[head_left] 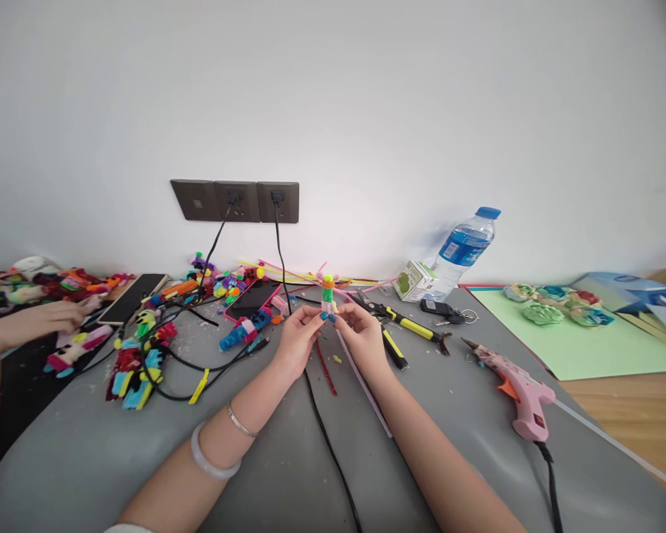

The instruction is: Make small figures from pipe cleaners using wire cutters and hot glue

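Green-bodied, orange-banded and white below, a small fuzzy-looking figure is poking upright above the grey table, where the left hand and right hand are pinching its lower end.

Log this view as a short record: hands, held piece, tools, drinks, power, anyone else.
hands: left hand and right hand, fingertips together
held piece: green-and-orange pipe-cleaner figure, gripped at its lower end
tools: pink hot glue gun, right of the right forearm; yellow-and-black pliers beyond the right hand
drinks: blue-capped water bottle beside a drink carton
power: two black plugs in wall sockets
others: another person's hand, far left
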Motion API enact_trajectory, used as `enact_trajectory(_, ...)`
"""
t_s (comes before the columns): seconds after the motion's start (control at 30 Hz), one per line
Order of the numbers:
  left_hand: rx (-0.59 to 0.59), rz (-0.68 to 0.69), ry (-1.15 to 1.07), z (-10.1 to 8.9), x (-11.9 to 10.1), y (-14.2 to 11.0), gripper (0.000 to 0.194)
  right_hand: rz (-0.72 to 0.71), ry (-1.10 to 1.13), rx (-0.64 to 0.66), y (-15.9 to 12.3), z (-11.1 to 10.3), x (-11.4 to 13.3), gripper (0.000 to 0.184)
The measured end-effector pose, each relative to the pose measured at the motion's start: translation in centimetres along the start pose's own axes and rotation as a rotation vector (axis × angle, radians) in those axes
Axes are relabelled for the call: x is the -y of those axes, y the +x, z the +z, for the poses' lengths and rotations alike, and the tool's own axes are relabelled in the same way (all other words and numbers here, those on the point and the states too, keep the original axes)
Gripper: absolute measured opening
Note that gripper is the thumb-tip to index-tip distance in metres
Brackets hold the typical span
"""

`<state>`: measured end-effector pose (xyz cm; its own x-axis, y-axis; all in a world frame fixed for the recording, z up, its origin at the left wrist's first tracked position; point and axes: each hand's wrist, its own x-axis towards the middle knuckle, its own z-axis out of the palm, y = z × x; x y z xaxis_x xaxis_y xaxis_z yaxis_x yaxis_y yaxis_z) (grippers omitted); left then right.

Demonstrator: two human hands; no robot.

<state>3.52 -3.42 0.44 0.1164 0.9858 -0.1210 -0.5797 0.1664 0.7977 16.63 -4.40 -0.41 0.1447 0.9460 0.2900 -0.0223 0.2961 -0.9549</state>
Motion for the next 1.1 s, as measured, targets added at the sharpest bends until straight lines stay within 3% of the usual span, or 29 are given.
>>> enact_trajectory(0.27,0.010,0.014,0.062,0.0,0.1,-0.2,0.035,0.105,0.181,0.049,0.2,0.2,0.5,0.027)
enact_trajectory(0.43,0.032,0.081,0.247,-0.2,0.0,0.0,0.027,0.118,0.212,0.054,0.2,0.2,0.7,0.025)
enact_trajectory(0.53,0.148,0.181,0.493,-0.7,-0.8,0.2,0.020,0.109,0.221,0.008,0.5,-0.1,0.4,0.024)
enact_trajectory(0.67,0.512,0.257,1.003,-1.7,-1.9,0.3,0.006,0.094,0.200,-0.101,1.2,-0.9,-0.1,0.027)
enact_trajectory(0.77,0.670,0.393,1.176,-2.4,-1.9,0.3,0.012,0.092,0.192,-0.133,1.5,-1.3,-0.3,0.028)
enact_trajectory(1.1,0.728,0.541,1.268,-2.0,-1.5,-0.1,0.012,0.108,0.135,-0.132,1.4,-1.0,0.4,0.033)
